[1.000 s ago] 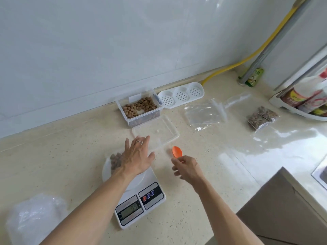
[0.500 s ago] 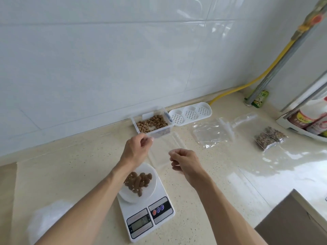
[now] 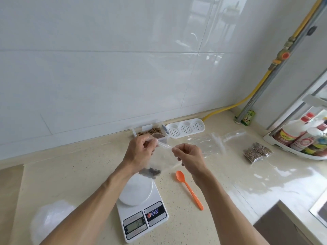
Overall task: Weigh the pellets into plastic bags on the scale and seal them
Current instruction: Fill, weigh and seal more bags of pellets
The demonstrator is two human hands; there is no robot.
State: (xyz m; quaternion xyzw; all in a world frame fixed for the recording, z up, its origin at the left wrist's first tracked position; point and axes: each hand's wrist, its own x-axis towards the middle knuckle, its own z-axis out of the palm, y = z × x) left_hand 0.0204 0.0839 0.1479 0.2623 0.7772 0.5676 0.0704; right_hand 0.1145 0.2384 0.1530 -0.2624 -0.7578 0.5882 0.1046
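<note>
A clear plastic bag (image 3: 163, 160) with brown pellets (image 3: 150, 172) at its bottom hangs in the air above the white scale (image 3: 141, 204). My left hand (image 3: 139, 151) pinches the bag's top strip at its left end. My right hand (image 3: 188, 155) pinches the same strip at its right end. The scale's round plate is bare. An open tub of pellets (image 3: 150, 132) stands against the wall behind my hands. The orange spoon (image 3: 189, 189) lies on the counter to the right of the scale.
Empty clear bags (image 3: 207, 143) lie to the right, two filled pellet bags (image 3: 256, 152) beyond them. A white perforated tray (image 3: 185, 129) sits by the wall. Bottles stand in a rack (image 3: 300, 138) at far right; a crumpled plastic heap (image 3: 51, 220) lies at lower left.
The bag of pellets has come up off the scale plate. Both hands have risen and now hold its top edge. The spoon, no longer in my right hand, lies on the counter.
</note>
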